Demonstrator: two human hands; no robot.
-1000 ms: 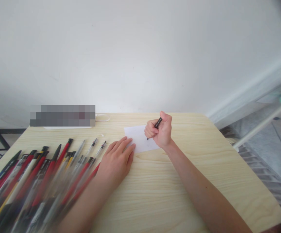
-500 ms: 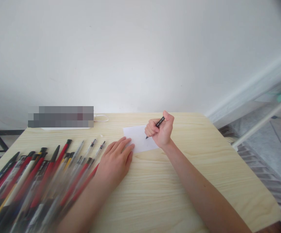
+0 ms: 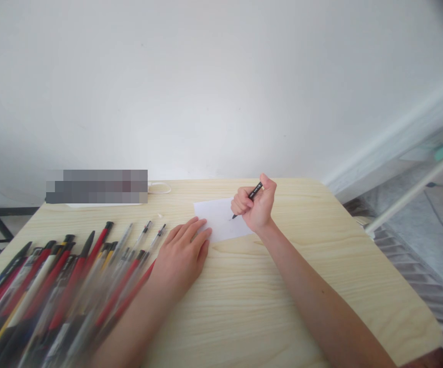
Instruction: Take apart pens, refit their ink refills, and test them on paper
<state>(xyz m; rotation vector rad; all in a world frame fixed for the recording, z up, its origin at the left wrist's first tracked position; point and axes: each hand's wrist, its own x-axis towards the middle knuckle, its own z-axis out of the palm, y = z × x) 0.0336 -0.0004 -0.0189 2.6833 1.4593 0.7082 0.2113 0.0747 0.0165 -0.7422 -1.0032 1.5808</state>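
A small white sheet of paper [image 3: 218, 220] lies on the light wooden table [image 3: 244, 286]. My right hand [image 3: 257, 207] is closed round a black pen [image 3: 255, 191], whose tip touches the paper's right part. My left hand [image 3: 183, 253] lies flat, fingers stretched out, with its fingertips on the paper's left edge. A spread of several red, black, clear and yellow pens [image 3: 64, 276] lies just left of my left forearm.
A white flat object [image 3: 106, 204] and a pale loop of cable [image 3: 160, 188] sit at the table's far edge by the white wall. The table's right edge drops to a grey floor with a white rack [image 3: 409, 199].
My right hand with the pen has shifted slightly right across the paper. The left hand has stayed put on the paper's edge.
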